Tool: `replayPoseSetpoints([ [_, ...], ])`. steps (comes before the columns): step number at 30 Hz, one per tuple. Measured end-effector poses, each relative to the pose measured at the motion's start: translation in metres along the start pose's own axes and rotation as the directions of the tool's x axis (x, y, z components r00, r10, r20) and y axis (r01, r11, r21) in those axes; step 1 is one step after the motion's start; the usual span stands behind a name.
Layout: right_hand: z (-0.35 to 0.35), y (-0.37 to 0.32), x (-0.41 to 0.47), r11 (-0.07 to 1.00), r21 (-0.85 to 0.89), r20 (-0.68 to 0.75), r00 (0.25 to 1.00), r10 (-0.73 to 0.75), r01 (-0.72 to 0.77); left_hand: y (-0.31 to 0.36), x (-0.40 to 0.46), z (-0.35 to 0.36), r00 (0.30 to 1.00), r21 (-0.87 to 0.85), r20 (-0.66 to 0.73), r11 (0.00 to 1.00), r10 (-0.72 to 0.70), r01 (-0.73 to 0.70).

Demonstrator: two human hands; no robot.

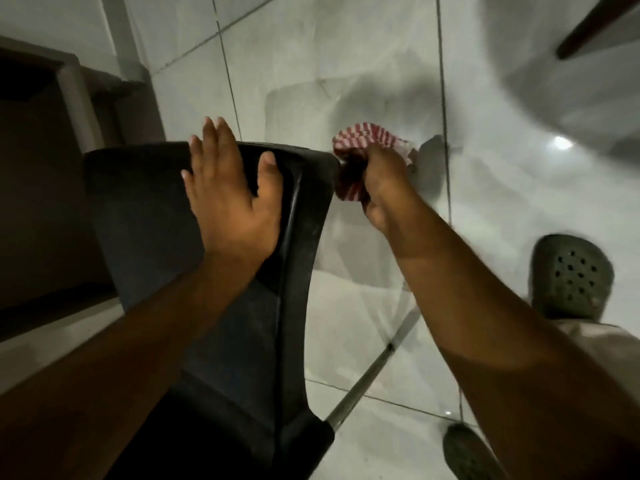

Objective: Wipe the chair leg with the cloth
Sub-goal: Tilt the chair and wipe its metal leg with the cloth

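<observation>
A black chair (pixel 145 216) fills the lower middle of the head view, seen from above. My left hand (pixel 228 188) lies flat on its seat, fingers spread, holding nothing. My right hand (pixel 384 181) grips a red-and-white striped cloth (pixel 363 140) bunched just past the seat's far right corner. The cloth presses around the top of a chair leg there, which it hides. Another metal chair leg (pixel 374 372) slants down from the seat's near right corner to the floor.
White floor tiles (pixel 346 64) with grey grout lines lie all around. My feet in dark perforated clogs stand at right (pixel 571 275) and lower right (pixel 467 452). Brown furniture (pixel 52 168) sits at left. A dark wooden furniture leg (pixel 595 26) reaches in at top right.
</observation>
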State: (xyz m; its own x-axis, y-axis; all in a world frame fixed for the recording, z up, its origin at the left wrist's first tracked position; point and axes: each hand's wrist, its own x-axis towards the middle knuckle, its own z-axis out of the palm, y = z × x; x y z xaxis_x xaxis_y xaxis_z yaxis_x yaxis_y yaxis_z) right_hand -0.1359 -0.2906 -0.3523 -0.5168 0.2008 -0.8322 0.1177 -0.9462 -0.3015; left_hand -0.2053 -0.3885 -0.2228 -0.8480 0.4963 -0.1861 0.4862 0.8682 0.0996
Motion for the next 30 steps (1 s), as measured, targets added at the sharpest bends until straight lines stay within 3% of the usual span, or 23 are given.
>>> replayPoseSetpoints([
  [2,0.0,-0.012,-0.034,0.999,-0.049,0.036,0.999,-0.012,0.014,-0.006,-0.028,-0.004,1.0,-0.007,0.016,1.0,0.019,-0.019],
  [6,-0.022,-0.013,-0.088,0.998,0.022,0.063,0.997,-0.053,0.051,-0.043,-0.113,-0.013,0.954,0.105,0.176,0.959,0.243,-0.264],
  [12,-0.099,0.085,-0.157,0.98,0.183,-0.058,0.996,-0.068,0.077,-0.103,-0.156,-0.022,0.854,0.208,0.331,0.852,0.4,-0.48],
  [14,-0.117,0.136,-0.175,0.964,0.266,-0.096,0.995,0.016,0.01,-0.115,-0.174,-0.013,0.87,0.183,0.323,0.877,0.373,-0.444],
  [17,-0.139,0.212,-0.19,0.936,0.334,-0.157,0.973,0.167,-0.107,-0.128,-0.191,0.01,0.934,0.132,0.181,0.933,0.308,-0.334],
  [21,-0.143,0.296,-0.199,0.948,0.18,-0.22,0.929,0.299,-0.262,-0.134,-0.188,0.025,0.939,0.028,0.073,0.941,0.335,-0.338],
  [23,-0.121,0.327,-0.203,0.944,0.104,-0.221,0.919,0.328,-0.312,-0.136,-0.191,0.026,0.949,0.0,0.057,0.95,0.311,-0.312],
  [26,-0.083,0.348,-0.199,0.942,-0.006,-0.173,0.928,0.33,-0.336,-0.135,-0.208,0.032,0.986,-0.059,0.025,0.985,0.166,-0.165],
  [30,-0.068,0.375,-0.181,0.953,0.131,-0.257,0.92,0.297,-0.271,-0.14,-0.21,0.04,0.985,-0.103,-0.046,0.98,0.167,-0.171],
])
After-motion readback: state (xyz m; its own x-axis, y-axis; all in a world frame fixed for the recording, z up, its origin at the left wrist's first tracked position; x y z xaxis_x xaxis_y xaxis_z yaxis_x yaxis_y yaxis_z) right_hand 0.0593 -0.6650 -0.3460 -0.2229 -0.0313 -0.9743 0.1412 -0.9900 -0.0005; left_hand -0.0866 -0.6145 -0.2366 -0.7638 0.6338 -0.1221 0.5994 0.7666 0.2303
